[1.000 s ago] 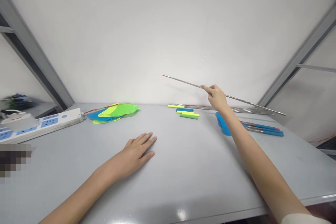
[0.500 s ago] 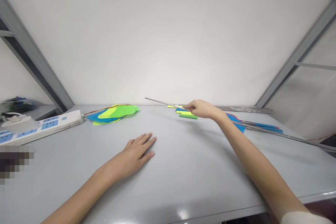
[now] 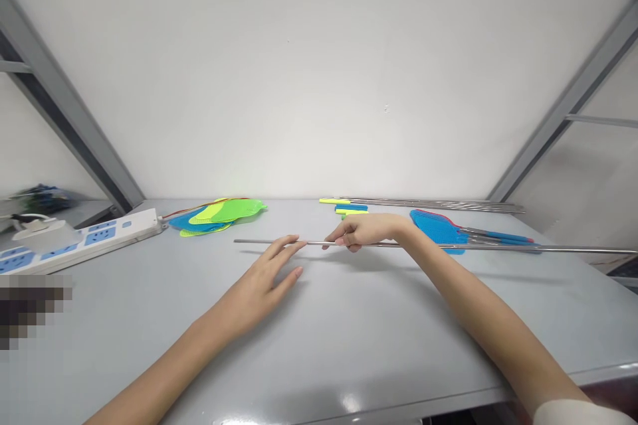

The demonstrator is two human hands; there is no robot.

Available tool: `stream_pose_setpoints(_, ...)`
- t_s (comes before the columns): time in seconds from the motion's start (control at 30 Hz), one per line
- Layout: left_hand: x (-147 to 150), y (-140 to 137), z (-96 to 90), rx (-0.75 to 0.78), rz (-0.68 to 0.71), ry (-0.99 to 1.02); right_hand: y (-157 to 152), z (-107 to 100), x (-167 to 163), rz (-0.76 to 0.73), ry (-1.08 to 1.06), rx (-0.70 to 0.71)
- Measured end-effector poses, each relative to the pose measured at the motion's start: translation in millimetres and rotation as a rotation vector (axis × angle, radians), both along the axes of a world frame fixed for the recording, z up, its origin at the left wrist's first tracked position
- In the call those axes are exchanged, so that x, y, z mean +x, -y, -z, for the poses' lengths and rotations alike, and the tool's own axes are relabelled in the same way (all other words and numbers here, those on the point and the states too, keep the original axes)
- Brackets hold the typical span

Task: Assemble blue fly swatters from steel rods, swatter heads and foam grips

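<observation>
My right hand (image 3: 363, 231) pinches a long thin metal rod (image 3: 498, 248) and keeps it just above the grey table, stretched across to the right edge of the view. My left hand (image 3: 266, 282) is open, fingers apart, its fingertips at the rod near the left end. Whether they press on it I cannot tell. Behind my right hand lie short yellow, blue and green handle tubes (image 3: 351, 208). Fly swatters with a blue head (image 3: 434, 227) and blue handles rest to the right, partly crossed by the rod.
Loose swatter heads (image 3: 234, 210) in green, yellow and blue lie at the back left. A white power strip (image 3: 132, 229) with a plug in it is at the left. More metal rods (image 3: 438, 204) lie along the white wall. Grey metal posts frame both sides of the table (image 3: 379, 345).
My right hand has brought the rod down and nearer, turning it level across the table. My left hand has lifted slightly from the tabletop, its fingers now at the rod.
</observation>
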State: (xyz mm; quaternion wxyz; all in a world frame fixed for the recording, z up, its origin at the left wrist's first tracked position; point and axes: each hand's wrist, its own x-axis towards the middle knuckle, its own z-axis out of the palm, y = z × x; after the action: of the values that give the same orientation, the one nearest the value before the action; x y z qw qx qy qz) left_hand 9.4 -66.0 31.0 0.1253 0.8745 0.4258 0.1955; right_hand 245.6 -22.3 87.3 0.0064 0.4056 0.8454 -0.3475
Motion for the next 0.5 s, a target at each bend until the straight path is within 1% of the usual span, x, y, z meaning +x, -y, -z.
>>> stream_pose_setpoints(0.1, -1.0, -1.8, 0.8, -0.021, -0.004, 0.036, 2.1, -0.9, -3.7, -0.067, -0.053, -0.091)
stream_pose_setpoints(0.3, 1.0, -2.4, -5.3, -0.107, 0.036, 0.12, 3.1, 1.7, -8.2, -0.106, -0.063, -0.253)
stream_pose_setpoints(0.4, 1.8, -2.6, -7.7, -0.13, 0.032, 0.134, 4.3, 1.8, -11.0, -0.095, -0.067, -0.318)
stream_pose_setpoints(0.5, 1.7, -2.2, -9.4, -0.115, 0.016, 0.149, 7.6, 1.4, -15.7, -0.066, -0.08, -0.343)
